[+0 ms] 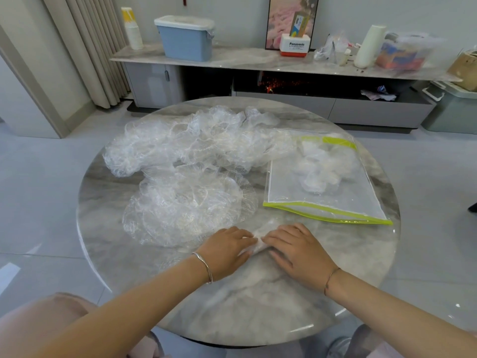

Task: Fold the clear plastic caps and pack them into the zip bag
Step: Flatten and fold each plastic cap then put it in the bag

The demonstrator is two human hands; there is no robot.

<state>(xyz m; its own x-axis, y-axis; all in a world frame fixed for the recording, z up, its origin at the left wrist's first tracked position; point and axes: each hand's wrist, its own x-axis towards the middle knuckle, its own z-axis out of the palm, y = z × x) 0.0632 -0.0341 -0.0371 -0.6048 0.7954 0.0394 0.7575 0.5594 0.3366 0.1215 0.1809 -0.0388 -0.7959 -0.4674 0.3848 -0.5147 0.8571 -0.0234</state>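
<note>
We find the heap of crumpled clear plastic caps [196, 151] left and rear on the round grey marble table [348, 254]. The green-edged clear zip bag [309, 200] lies right of it, folded caps [325, 166] inside.

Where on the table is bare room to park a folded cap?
Bare marble on the table nearest you, between both forearms; also a strip right of the right hand, below the zip bag. Crowded: the loose caps fill the middle and far left.

1 zip bag [296, 195], centre right. 1 folded cap [267, 228], lower centre. 1 flat cap [191, 208]. Upper-left cap heap [193, 140]: count unclear.
</note>
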